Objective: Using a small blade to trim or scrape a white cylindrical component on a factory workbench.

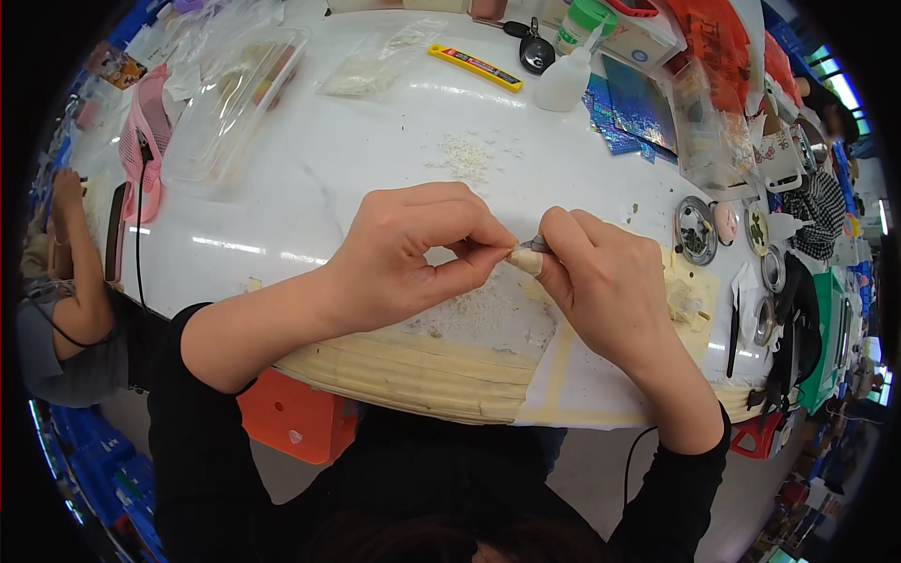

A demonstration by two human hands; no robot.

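My left hand (413, 249) is closed in a pinch, thumb and forefinger meeting over the table's front. What its fingertips hold is too small to make out. Touching or almost touching those fingertips is my right hand (605, 272), closed on a small grey metal tool (536, 245) that shows only in part. A cream wrapping (527, 261) covers the tip of my right thumb. Under the hands lies a scatter of white crumbs (469, 314), partly hidden by the left hand. A second heap of white bits (466, 158) lies just beyond them.
A yellow utility knife (475, 68), car key (536, 47) and white squeeze bottle (565, 84) lie or stand farther back. Left is a clear plastic box (230, 113). Round metal dishes (695, 230) sit at right. Another person's arm (83, 272) is at far left.
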